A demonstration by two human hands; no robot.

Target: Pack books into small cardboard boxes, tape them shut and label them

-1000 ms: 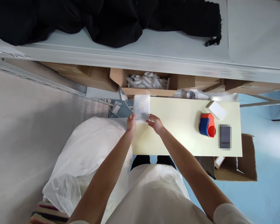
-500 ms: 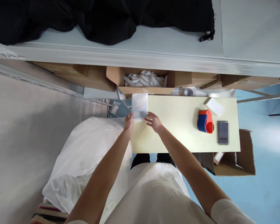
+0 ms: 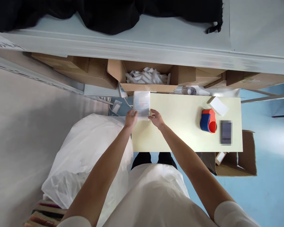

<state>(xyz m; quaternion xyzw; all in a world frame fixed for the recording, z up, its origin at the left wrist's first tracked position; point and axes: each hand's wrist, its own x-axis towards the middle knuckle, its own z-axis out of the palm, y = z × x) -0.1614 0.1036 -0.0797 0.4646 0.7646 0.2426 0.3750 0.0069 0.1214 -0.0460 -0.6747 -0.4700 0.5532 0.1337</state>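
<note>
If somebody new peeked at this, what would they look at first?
Probably the red and blue holder, bright against the pale table toward its right end. Next might be the white packet at the table's left end, with the left hand and right hand at its near corners. Then the black cloth along the top.

The head camera looks forward and steeply down from above the shirt (image 3: 153, 195), close at the bottom edge, towards the left hand (image 3: 131, 119), right hand (image 3: 156, 119) and table (image 3: 180, 115), farther off at mid-view.
</note>
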